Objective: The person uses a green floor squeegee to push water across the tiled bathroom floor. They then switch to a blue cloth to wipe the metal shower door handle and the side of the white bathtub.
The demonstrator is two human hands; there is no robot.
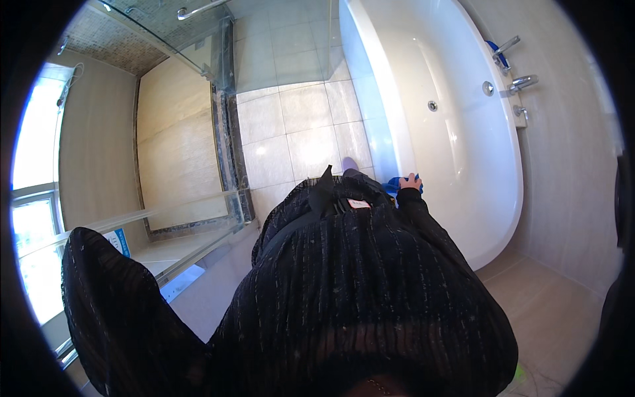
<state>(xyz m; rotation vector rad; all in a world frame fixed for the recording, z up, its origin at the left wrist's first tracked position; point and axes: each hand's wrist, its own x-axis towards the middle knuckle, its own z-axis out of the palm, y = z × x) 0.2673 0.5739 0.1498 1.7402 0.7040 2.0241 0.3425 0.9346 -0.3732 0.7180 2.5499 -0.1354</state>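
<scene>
At the near end of the white bathtub [403,132], my right hand [411,182] is on the tub's rim. Bunched under its fingers is a blue cloth [393,185], pressed against the rim; part of it is hidden by the hand and the black sleeve. My left arm [106,291], in a loose black sleeve, bends out to the left beside the glass, and its hand does not show.
Along the tub's right side are chrome taps and a spout [524,82], with a blue item [495,49] beside them. A glass panel [281,46] stands over the tiled floor [305,129]. At left is a dark-edged shower area [175,132].
</scene>
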